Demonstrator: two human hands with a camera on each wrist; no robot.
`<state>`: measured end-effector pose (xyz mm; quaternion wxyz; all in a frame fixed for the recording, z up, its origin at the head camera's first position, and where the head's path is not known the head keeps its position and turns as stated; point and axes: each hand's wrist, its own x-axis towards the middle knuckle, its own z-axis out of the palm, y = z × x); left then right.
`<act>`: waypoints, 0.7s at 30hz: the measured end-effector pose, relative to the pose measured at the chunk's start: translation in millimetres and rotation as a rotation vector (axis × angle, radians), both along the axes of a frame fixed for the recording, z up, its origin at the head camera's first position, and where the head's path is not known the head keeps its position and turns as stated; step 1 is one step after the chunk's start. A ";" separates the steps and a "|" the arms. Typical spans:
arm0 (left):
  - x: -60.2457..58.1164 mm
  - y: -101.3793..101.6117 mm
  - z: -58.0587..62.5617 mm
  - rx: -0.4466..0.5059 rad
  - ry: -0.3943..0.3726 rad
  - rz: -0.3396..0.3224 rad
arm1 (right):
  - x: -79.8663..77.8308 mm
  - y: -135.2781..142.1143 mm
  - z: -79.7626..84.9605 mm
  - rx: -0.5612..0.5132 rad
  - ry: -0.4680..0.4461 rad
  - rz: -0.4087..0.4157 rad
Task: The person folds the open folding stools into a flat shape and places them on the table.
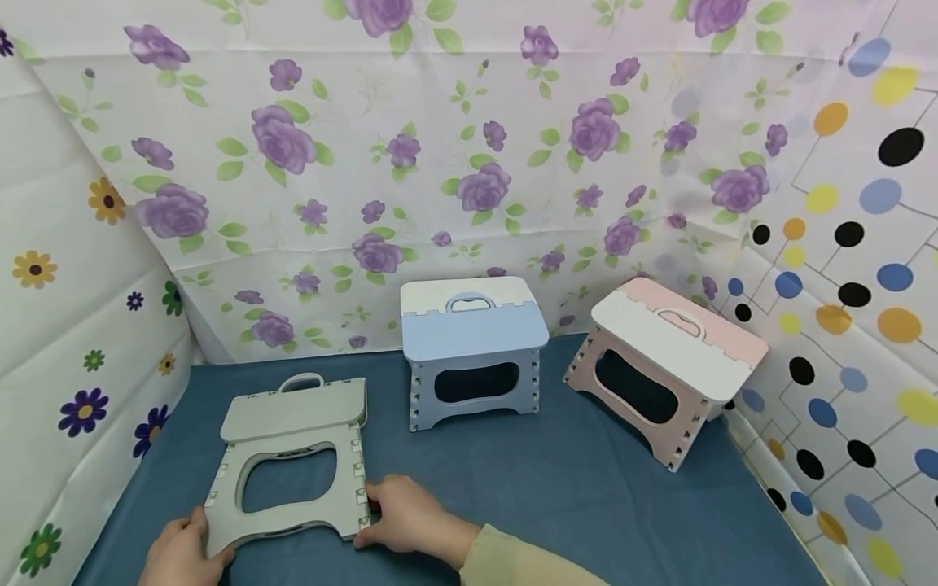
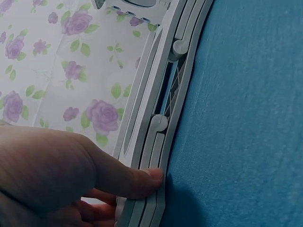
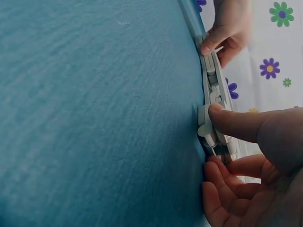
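A pale grey-green folding step stool point(image 1: 293, 415) lies folded flat on the blue cloth at the left, its carry handle point(image 1: 300, 379) toward the floral backdrop. My left hand point(image 1: 178, 552) grips its near left corner. In the left wrist view the thumb point(image 2: 149, 179) presses across the stacked folded layers, while the fingers are partly hidden behind them. At the near right corner my right hand point(image 1: 410, 513) pinches the stool's side. The right wrist view shows that thumb point(image 3: 227, 118) on the hinged edge point(image 3: 208, 127), with fingers curled at the lower end.
An unfolded blue and white step stool point(image 1: 476, 334) stands behind, at the middle. To its right stands an unfolded pink and white one point(image 1: 667, 342), turned at an angle. Patterned sheets enclose the blue-covered table point(image 1: 557, 513) at the back and both sides.
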<state>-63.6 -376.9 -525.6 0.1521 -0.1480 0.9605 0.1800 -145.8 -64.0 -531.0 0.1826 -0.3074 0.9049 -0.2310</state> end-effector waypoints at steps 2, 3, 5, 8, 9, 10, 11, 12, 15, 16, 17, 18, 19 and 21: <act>-2.1 -1.1 0.8 -0.003 0.004 0.001 | -1.1 -1.8 -0.9 -0.007 0.013 0.003; -3.2 -1.6 1.6 -0.003 0.006 -0.003 | -1.6 -2.7 -1.2 -0.009 0.017 0.002; -6.1 -2.5 3.8 -0.005 0.010 -0.007 | -2.3 -4.9 -0.9 -0.008 0.026 -0.008; -10.4 -3.2 7.2 -0.009 0.009 -0.007 | -2.7 -8.5 1.3 0.007 0.017 -0.038; -11.7 -3.1 8.3 -0.013 0.009 -0.006 | -2.8 -9.7 1.6 0.013 0.014 -0.048; -12.9 -3.1 9.1 -0.017 0.011 -0.006 | -2.6 -10.7 2.4 0.018 0.009 -0.058; -13.9 -3.1 9.6 -0.020 0.013 -0.003 | -2.4 -11.7 3.0 0.021 0.005 -0.065; -14.7 -3.1 9.9 -0.024 0.018 -0.002 | -2.2 -12.5 3.7 0.023 0.002 -0.073; -17.0 -3.1 10.8 -0.038 0.033 -0.001 | -2.3 -14.7 4.4 0.031 -0.002 -0.089; -17.7 -3.0 11.1 -0.040 0.035 -0.001 | -2.5 -15.4 4.4 0.034 -0.004 -0.093; -18.3 -2.9 11.5 -0.040 0.037 0.001 | -2.8 -15.9 4.4 0.037 -0.004 -0.098; -18.9 -2.6 11.8 -0.042 0.038 0.002 | -3.1 -16.4 4.0 0.037 -0.006 -0.102; -19.5 -2.2 12.3 -0.044 0.038 0.004 | -3.5 -16.8 3.5 0.035 -0.013 -0.108; -20.6 -1.4 13.3 -0.044 0.038 0.008 | -4.5 -17.2 2.7 0.028 -0.020 -0.116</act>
